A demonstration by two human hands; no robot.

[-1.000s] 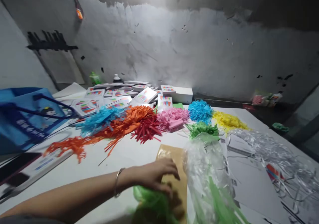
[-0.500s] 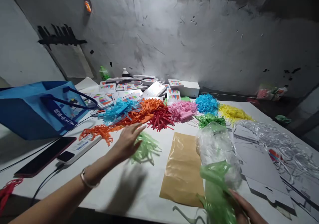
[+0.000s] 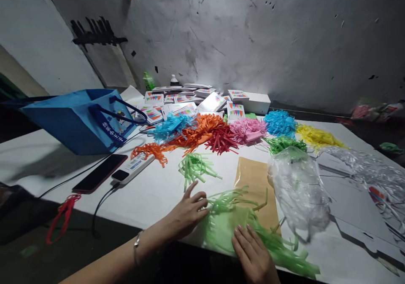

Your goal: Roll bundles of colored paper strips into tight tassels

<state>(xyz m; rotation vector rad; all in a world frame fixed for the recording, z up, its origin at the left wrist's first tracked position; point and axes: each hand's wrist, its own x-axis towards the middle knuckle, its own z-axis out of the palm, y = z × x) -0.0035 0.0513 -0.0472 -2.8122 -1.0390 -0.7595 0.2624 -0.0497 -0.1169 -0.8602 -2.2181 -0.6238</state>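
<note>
At the table's front edge lies a light green fringed sheet (image 3: 221, 227), thin and see-through, with strips spreading from both ends. My right hand (image 3: 255, 254) rests flat on its lower middle, fingers stretched out. By its left end is my left hand (image 3: 190, 208), fingers apart and slightly bent; whether they touch the sheet is unclear. A brown paper rectangle (image 3: 253, 174) lies partly under the green strips. Just beyond my left hand sits a small bunch of light green strips (image 3: 196, 167).
Fringed bunches in orange (image 3: 202, 128), red (image 3: 223, 138), pink (image 3: 248, 130), blue (image 3: 280, 123) and yellow (image 3: 319, 136) line the back, before printed boxes (image 3: 211, 102). A blue bag (image 3: 76, 115), phone (image 3: 99, 174) and power strip (image 3: 134, 168) are left; clear plastic (image 3: 297, 187) is right.
My right hand has brought the green fringed sheet left and laid it over the brown paper's lower part. My left hand has drawn back toward the table's front edge. The view has shifted.
</note>
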